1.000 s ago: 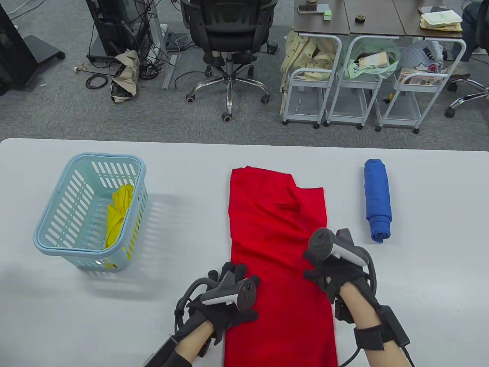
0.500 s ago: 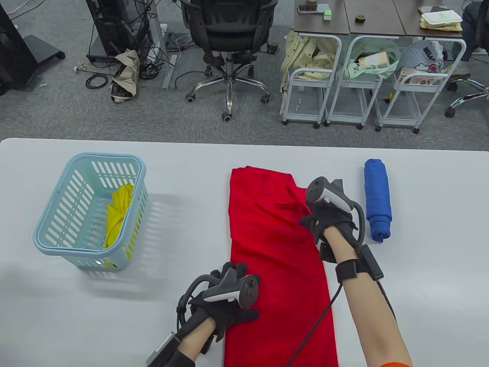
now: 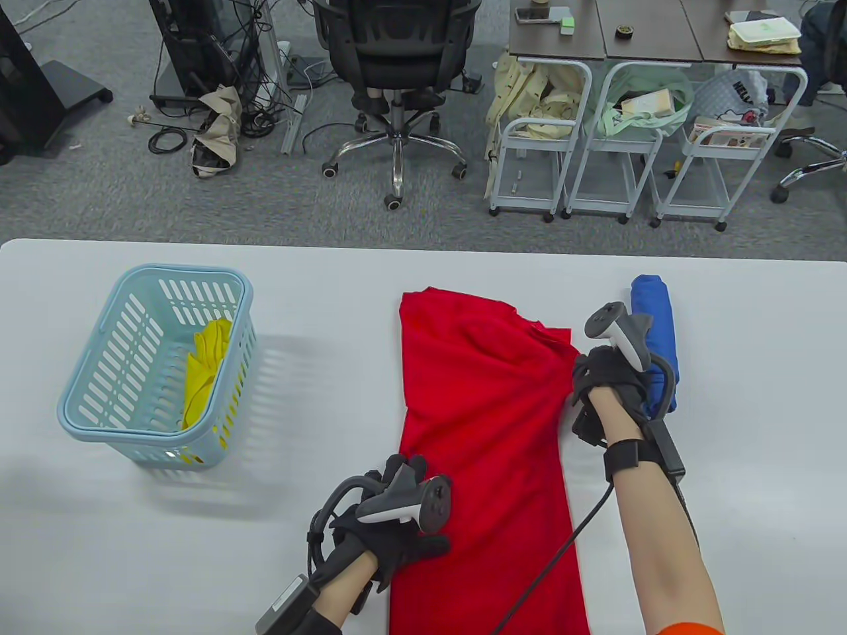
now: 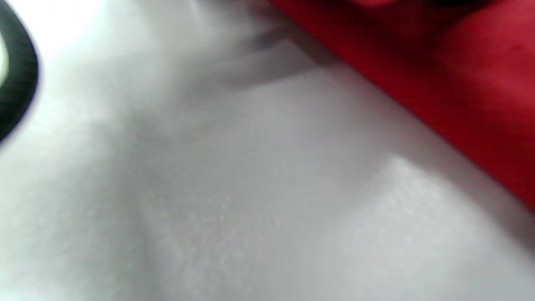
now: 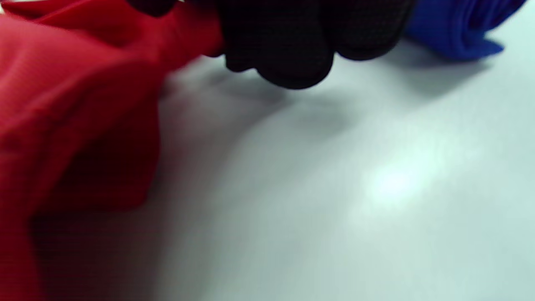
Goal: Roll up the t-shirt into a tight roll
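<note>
A red t-shirt (image 3: 483,430), folded into a long strip, lies on the white table (image 3: 761,463) and runs from mid-table to the near edge. My right hand (image 3: 583,372) pinches the shirt's far right corner and holds it stretched out to the right. In the right wrist view the curled gloved fingers (image 5: 288,46) clamp the red t-shirt (image 5: 83,104) just above the table. My left hand (image 3: 405,512) rests on the shirt's near left edge, fingers spread flat. The left wrist view shows only the red t-shirt (image 4: 451,75) edge and the bare table.
A blue rolled shirt (image 3: 655,311) lies right behind my right hand, its lower part hidden by it; its end (image 5: 455,29) shows in the right wrist view. A light blue basket (image 3: 99,370) holding a yellow cloth (image 3: 205,370) stands at the left.
My right hand moved up the shirt, took hold of its far right corner and pulled it rightward toward the blue roll, flattening the wrinkles. The left hand stayed in place.
</note>
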Motion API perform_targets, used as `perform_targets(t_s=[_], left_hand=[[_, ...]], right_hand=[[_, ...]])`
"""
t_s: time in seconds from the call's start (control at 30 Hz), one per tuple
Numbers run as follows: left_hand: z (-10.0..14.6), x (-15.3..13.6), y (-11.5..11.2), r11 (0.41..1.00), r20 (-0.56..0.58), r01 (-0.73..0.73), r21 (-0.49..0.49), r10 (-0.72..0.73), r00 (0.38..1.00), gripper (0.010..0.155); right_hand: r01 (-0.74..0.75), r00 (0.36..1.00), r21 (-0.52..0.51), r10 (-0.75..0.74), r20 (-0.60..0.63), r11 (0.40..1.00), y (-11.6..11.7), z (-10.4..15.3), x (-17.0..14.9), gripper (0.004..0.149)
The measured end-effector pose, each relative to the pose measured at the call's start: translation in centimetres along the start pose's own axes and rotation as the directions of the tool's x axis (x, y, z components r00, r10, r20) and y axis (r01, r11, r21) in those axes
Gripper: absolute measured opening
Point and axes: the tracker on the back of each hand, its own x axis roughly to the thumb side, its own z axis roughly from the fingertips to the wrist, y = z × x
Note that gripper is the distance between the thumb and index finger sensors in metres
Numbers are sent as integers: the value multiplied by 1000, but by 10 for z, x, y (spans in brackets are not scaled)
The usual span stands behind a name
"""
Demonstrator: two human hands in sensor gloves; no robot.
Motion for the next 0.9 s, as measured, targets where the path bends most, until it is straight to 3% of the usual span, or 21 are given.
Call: perform_targets(t_s=[0.13, 0.3, 0.43, 0.5, 0.6, 0.7, 0.77, 0.83, 0.87, 0.9], left_hand=[[1, 2, 4, 998, -22, -6, 68, 8, 1000, 81], [-9, -4, -8, 1000, -15, 2, -3, -2, 1000, 81], [-9, -7, -9, 998, -2, -52, -29, 52, 999, 81], [-9, -7, -9, 998, -3, -55, -39, 55, 998, 81], [-9, -8, -10, 997, -1, -66, -43, 66, 998, 81], [-9, -8, -10, 997, -1, -68, -46, 68, 998, 81], [-9, -7, -10, 996, -1, -70, -52, 70, 998, 81], [-9, -7, -10, 995, 1, -73, -62, 73, 997, 81], [-9, -8, -9, 995, 3, -75, -66, 75, 997, 81], [-9, -8, -9, 995, 4, -77, -67, 77, 997, 81]], right_hand=[[-13, 1000, -11, 13, 6, 1000, 3, 3, 6, 64], [-70, 997, -17, 71, 30, 997, 15, 7, 30, 78], [-173, 985, -119, 173, -10, 978, 22, 8, 45, 67], [-124, 991, -127, 130, 38, 984, 24, 11, 52, 47], [-167, 984, -142, 174, 34, 976, 24, 13, 55, 44], [-12, 1000, -104, 14, 12, 994, 17, 10, 39, 44], [177, 983, -109, -172, 58, 978, 7, 19, 31, 45], [265, 948, -70, -246, 204, 962, -3, 38, 37, 46], [293, 883, 53, -292, 369, 955, -8, 50, 45, 47], [276, 833, 178, -328, 445, 944, -9, 62, 52, 49]])
